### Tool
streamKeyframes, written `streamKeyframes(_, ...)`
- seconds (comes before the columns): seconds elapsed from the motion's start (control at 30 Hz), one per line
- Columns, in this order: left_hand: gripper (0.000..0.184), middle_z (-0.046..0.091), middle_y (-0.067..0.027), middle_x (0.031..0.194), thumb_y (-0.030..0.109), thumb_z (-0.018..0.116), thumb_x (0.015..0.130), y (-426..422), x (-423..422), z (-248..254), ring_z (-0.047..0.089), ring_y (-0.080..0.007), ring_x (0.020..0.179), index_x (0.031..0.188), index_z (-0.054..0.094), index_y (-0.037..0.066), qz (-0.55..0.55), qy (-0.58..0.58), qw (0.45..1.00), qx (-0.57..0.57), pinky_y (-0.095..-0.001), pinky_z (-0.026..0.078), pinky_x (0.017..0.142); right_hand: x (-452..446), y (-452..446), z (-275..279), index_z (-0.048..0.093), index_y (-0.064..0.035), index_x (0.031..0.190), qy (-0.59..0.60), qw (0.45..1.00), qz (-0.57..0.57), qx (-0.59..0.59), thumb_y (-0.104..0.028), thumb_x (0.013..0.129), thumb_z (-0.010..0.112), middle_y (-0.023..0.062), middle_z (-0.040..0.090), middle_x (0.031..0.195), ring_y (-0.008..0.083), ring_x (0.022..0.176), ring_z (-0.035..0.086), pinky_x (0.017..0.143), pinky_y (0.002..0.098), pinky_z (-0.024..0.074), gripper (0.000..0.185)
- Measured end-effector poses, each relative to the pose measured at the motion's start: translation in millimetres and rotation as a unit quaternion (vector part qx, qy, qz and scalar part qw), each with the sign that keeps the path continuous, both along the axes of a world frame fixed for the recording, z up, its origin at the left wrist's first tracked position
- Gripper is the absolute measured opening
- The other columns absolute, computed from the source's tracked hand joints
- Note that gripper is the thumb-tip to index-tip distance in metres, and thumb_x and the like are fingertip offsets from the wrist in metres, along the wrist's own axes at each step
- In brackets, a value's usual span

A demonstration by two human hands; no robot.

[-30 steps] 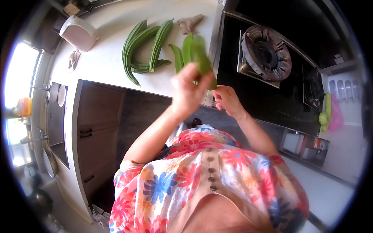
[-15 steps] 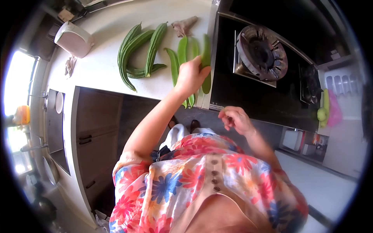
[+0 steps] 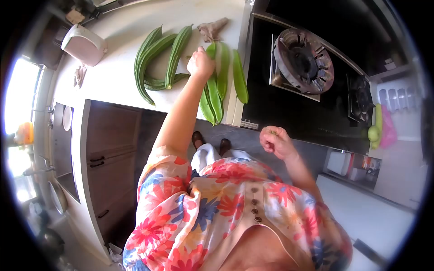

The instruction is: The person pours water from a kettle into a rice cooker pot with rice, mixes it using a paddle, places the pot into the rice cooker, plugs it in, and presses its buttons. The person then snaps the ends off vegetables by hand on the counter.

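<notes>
My left hand [image 3: 200, 63] is closed over the upper end of the leftmost flat green sword bean [image 3: 206, 101], and its fingertips are partly hidden. Other sword beans [image 3: 222, 72] lie beside it on the counter, overlapping at their lower ends. A separate sword bean [image 3: 240, 77] rests to the right, across the counter's edge with the cooktop. My right hand [image 3: 276, 141] hangs in front of the cooktop, its fingers curled, with a tiny greenish bit at the fingertips that I cannot make out. Several ridged luffas [image 3: 156, 56] lie left of my left hand.
A crumpled brown cloth [image 3: 211, 30] lies behind the beans. The black cooktop [image 3: 289, 106] has a burner [image 3: 304, 61] on the right. A pinkish-white container [image 3: 85, 45] stands at the left. Green produce [image 3: 375, 128] sits beside a pink bag [image 3: 389, 126] at far right.
My left hand has moved left, off the rightmost sword bean to the leftmost one. That rightmost bean now lies alone, tilted. My right hand has shifted slightly right and curled more.
</notes>
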State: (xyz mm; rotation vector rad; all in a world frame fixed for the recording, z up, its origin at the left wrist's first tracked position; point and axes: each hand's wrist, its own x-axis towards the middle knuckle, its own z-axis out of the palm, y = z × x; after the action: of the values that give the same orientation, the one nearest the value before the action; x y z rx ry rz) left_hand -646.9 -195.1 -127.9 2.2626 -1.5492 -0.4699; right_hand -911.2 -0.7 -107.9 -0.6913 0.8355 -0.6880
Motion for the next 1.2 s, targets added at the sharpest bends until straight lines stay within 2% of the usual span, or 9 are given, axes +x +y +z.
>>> streamKeyframes(0.13, 0.045, 0.066, -0.0131, 0.096, 0.03, 0.075, 0.061, -23, 9, -9, 0.062, -0.0273, 0.092, 0.097, 0.066, 0.005, 0.019, 0.06, 0.995, 0.075, -0.0364, 0.05, 0.081, 0, -11, -1, 0.045, -0.0067, 0.065, 0.013, 1.0, 0.012, -0.008, -0.02, 0.095, 0.044, 0.003, 0.045, 0.062, 0.0077, 0.05, 0.038, 0.041, 0.0196, 0.0306, 0.033)
streamKeyframes(0.23, 0.031, 0.064, -0.0146, 0.101, 0.025, 0.064, 0.071, -15, 4, 2, 0.061, -0.0285, 0.096, 0.094, 0.067, 0.004, -0.017, 0.0, 0.996, 0.088, -0.0368, 0.05, 0.08, 5, -16, 7, 0.047, -0.0065, 0.069, 0.02, 1.0, 0.014, -0.012, -0.025, 0.096, 0.042, 0.0026, 0.044, 0.061, 0.0086, 0.049, 0.039, 0.041, 0.0209, 0.0322, 0.033)
streamKeyframes(0.33, 0.031, 0.065, -0.0153, 0.096, 0.024, 0.063, 0.07, -10, 2, 23, 0.062, -0.0287, 0.095, 0.094, 0.067, 0.005, 0.011, 0.028, 0.993, 0.111, -0.0358, 0.05, 0.079, 9, -17, 11, 0.047, -0.0066, 0.07, 0.043, 0.999, 0.013, 0.001, -0.025, 0.096, 0.042, 0.0023, 0.043, 0.061, 0.0089, 0.05, 0.039, 0.041, 0.0213, 0.0328, 0.032)
streamKeyframes(0.43, 0.035, 0.065, -0.0166, 0.093, 0.025, 0.066, 0.066, -23, 17, -5, 0.063, -0.0303, 0.09, 0.094, 0.066, 0.004, 0.008, 0.135, 0.99, 0.039, -0.0356, 0.05, 0.077, 9, -20, 11, 0.047, -0.0068, 0.07, 0.026, 1.0, 0.006, 0.01, -0.026, 0.095, 0.044, 0.0018, 0.044, 0.059, 0.0084, 0.049, 0.04, 0.041, 0.0212, 0.0336, 0.032)
streamKeyframes(0.6, 0.027, 0.064, -0.0032, 0.085, 0.002, 0.062, 0.077, 17, 13, 20, 0.058, -0.0097, 0.074, 0.104, 0.062, 0.0, -0.048, 0.47, 0.874, -0.114, -0.0233, 0.046, 0.069, 5, -36, 13, 0.047, -0.0085, 0.07, -0.007, 1.0, -0.003, -0.019, -0.029, 0.093, 0.049, -0.0001, 0.044, 0.056, 0.0069, 0.045, 0.04, 0.039, 0.0208, 0.0331, 0.031)
streamKeyframes(0.77, 0.037, 0.064, -0.0025, 0.085, 0.007, 0.062, 0.079, 77, -1, 83, 0.054, -0.0058, 0.075, 0.115, 0.058, 0.002, -0.239, 0.324, 0.913, -0.066, -0.0214, 0.044, 0.072, 14, -88, 59, 0.051, -0.0085, 0.072, 0.144, 0.961, 0.051, -0.229, -0.027, 0.092, 0.052, -0.0024, 0.045, 0.056, 0.0051, 0.043, 0.038, 0.038, 0.0189, 0.0296, 0.027)
streamKeyframes(0.93, 0.034, 0.063, -0.009, 0.077, 0.01, 0.062, 0.077, 110, 1, 99, 0.054, -0.0094, 0.068, 0.11, 0.06, 0.002, -0.307, 0.297, 0.904, -0.005, -0.0274, 0.046, 0.067, 25, -125, 98, 0.061, 0.0008, 0.099, 0.301, 0.823, 0.139, -0.461, -0.021, 0.087, 0.057, 0.004, 0.06, 0.072, 0.0122, 0.062, 0.056, 0.064, 0.0268, 0.0468, 0.025)
streamKeyframes(1.1, 0.033, 0.064, -0.0079, 0.085, 0.005, 0.06, 0.078, 123, 7, 106, 0.056, -0.0094, 0.074, 0.111, 0.059, 0.001, -0.354, 0.232, 0.906, 0.008, -0.0268, 0.046, 0.069, 40, -125, 93, 0.062, 0.0006, 0.09, 0.373, 0.735, 0.254, -0.506, -0.016, 0.085, 0.055, 0.0155, 0.061, 0.069, 0.0271, 0.065, 0.061, 0.062, 0.0353, 0.0469, 0.019)
streamKeyframes(1.2, 0.031, 0.063, -0.0138, 0.083, 0.004, 0.059, 0.075, 125, 9, 101, 0.059, -0.0205, 0.072, 0.106, 0.061, 0.001, -0.366, 0.18, 0.913, -0.012, -0.0306, 0.047, 0.069, 47, -123, 86, 0.059, 0.0017, 0.077, 0.374, 0.725, 0.299, -0.495, -0.015, 0.084, 0.052, 0.0201, 0.058, 0.067, 0.0342, 0.065, 0.06, 0.061, 0.0394, 0.0472, 0.02)
